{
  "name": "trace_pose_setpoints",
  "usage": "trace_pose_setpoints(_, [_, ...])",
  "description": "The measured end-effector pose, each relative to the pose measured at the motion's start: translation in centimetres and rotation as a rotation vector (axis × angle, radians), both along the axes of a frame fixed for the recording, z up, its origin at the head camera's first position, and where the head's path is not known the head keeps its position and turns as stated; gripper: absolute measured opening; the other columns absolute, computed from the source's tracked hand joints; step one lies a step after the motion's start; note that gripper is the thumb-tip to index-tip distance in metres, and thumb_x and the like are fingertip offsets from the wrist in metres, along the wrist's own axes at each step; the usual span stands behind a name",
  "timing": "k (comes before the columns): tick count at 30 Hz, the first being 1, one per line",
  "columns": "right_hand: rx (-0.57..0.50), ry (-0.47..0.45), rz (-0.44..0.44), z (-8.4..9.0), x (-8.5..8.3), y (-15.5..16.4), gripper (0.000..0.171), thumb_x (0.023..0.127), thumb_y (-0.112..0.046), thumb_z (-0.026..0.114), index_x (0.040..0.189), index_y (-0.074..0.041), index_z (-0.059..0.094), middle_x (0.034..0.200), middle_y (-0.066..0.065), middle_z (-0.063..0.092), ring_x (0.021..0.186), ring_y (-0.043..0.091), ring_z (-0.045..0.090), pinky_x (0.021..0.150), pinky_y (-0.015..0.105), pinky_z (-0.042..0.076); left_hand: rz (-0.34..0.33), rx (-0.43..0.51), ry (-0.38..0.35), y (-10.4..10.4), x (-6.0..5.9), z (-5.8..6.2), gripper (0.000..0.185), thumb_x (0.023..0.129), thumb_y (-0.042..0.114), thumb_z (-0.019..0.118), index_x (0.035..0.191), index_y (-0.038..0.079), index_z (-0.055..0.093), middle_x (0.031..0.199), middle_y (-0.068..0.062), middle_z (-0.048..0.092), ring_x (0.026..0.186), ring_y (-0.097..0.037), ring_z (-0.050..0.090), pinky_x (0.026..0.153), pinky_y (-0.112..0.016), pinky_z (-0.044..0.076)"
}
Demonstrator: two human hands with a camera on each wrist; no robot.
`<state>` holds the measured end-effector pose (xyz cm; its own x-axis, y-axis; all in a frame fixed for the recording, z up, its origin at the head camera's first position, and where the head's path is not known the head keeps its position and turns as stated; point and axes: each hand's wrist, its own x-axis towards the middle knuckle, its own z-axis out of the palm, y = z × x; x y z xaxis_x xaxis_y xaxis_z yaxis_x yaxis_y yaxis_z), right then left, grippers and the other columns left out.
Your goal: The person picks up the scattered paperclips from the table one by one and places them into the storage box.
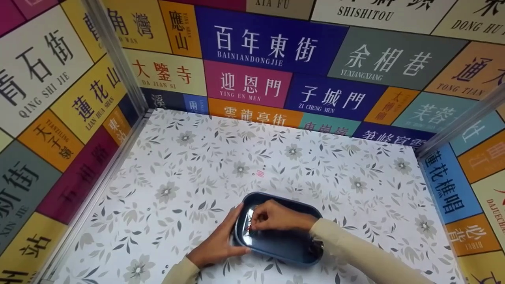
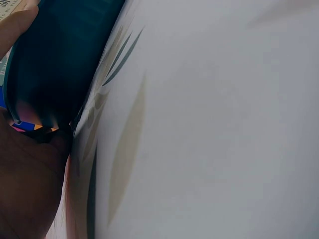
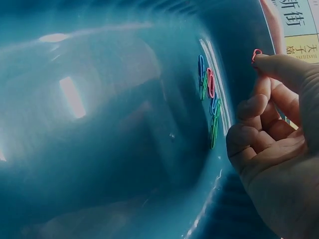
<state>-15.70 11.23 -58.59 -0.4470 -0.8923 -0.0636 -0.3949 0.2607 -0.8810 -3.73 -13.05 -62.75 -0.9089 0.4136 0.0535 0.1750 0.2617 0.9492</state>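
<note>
A dark blue tray (image 1: 286, 246) with rounded corners and raised walls sits on the table. My left hand (image 1: 217, 244) holds its left end, thumb at the near side and fingers along the far side. In the left wrist view, part of that hand lies against the tray wall (image 2: 60, 64). Over the tray's left part, my right hand (image 1: 274, 216) pinches a red paper clip (image 3: 256, 52) between thumb and finger. Below it in the right wrist view, several blue, pink and green paper clips (image 3: 210, 83) lie in a row along the tray's end wall.
The table (image 1: 189, 165) has a white cover printed with grey flowers and leaves. A small pink mark (image 1: 260, 173) shows beyond the tray. Upright panels (image 1: 272, 47) with coloured street-name signs enclose the back and both sides, with metal posts (image 1: 126, 67) at the corners.
</note>
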Motion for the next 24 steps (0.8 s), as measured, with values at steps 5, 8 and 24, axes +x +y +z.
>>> trace_pose_setpoints(5, [0.03,-0.001,0.014,-0.6,0.0,-0.2,0.005,0.094,-0.005,0.081,0.096,-0.008,0.083,0.082,-0.008,0.076,0.07,-0.004,0.064,0.063,0.015,0.053,-0.002,0.01,0.0,0.1,-0.1,-0.2,0.13,0.085,0.037,0.096,0.18,0.029,0.007,0.185,-0.001,0.009,0.168,-0.028,0.015,0.134,-0.054,0.015])
trace_pose_setpoints(8, [0.05,0.028,0.023,-0.5,0.1,-0.3,0.005,0.095,-0.006,0.082,0.097,-0.01,0.084,0.082,-0.01,0.075,0.07,-0.004,0.062,0.063,0.015,0.053,-0.001,0.016,0.005,0.0,-0.1,-0.3,0.131,0.084,0.036,0.096,0.179,0.03,0.007,0.185,0.0,0.009,0.168,-0.029,0.015,0.133,-0.059,0.015])
trace_pose_setpoints(24, [-0.169,0.101,0.011,2.0,-1.6,0.8,0.007,0.099,-0.008,0.083,0.103,-0.003,0.084,0.093,0.009,0.078,0.083,0.004,0.067,0.075,0.023,0.06,0.0,0.007,-0.006,-0.1,-0.1,-0.2,0.129,0.085,0.039,0.096,0.179,0.03,0.009,0.185,-0.002,0.011,0.168,-0.03,0.013,0.133,-0.058,0.015])
